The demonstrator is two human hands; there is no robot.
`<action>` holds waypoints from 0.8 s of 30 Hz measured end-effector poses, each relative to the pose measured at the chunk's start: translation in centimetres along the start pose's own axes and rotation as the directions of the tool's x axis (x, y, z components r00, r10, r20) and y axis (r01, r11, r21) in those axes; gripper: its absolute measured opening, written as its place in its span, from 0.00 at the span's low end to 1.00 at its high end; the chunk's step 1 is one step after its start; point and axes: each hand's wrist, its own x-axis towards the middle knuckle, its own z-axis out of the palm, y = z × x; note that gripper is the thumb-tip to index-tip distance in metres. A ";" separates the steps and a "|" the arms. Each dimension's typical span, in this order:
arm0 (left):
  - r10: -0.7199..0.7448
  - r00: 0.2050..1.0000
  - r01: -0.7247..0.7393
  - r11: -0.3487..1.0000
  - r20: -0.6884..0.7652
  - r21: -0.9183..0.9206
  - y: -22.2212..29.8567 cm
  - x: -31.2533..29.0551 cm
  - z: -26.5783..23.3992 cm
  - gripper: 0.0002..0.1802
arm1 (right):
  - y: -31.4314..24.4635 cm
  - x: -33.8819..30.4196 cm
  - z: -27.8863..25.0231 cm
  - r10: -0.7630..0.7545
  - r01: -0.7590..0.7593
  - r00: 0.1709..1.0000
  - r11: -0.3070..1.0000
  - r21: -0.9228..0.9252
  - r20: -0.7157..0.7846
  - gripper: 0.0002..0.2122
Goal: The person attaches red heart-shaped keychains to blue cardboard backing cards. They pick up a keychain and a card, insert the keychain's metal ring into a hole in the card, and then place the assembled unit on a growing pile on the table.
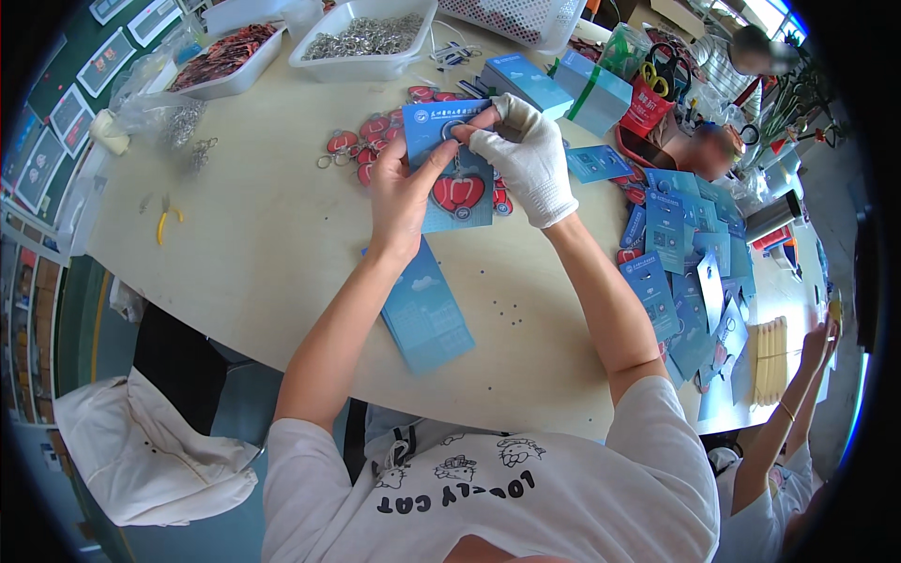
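Card [477,167], blue, held above the worktop [282,235], red keychain [458,195] lying against its front. Left hand [401,192] clamped on card's left side, thumb across front. Right hand [532,161], in white glove, fingers closed at the metal ring [449,129] near card's top. Card likely light, thin, springy, easily creased, maybe slippery; take by edges. Keychain probably light, charm smooth; pinch by ring.

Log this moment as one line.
left hand: grips blue backing card | white-gloved right hand: at key ring | red heart-shaped keychain: against card front
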 end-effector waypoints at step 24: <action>-0.007 1.000 0.007 0.999 -0.021 -0.040 -1.2 0.1 0.0 0.08 | 1.2 -0.3 -0.4 0.079 -0.078 0.995 0.997 -0.022 0.056 0.19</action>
